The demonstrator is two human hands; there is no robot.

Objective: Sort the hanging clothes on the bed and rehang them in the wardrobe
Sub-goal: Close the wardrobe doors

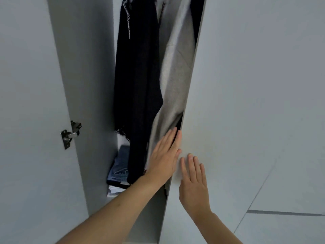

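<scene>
Two flat hands at the wardrobe door

The left hand (pixel 165 155), fingers straight, presses the grey top (pixel 175 76) hanging just above it. The right hand (pixel 193 184) lies flat on the white door (pixel 246 103), holding nothing. A dark top (pixel 139 76) hangs left of the left hand, with folded jeans (pixel 119 169) below.

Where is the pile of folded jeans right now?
In the head view, the folded jeans lie low inside the open wardrobe, left of centre, just beneath the dark hanging garment and left of the left hand.
</scene>
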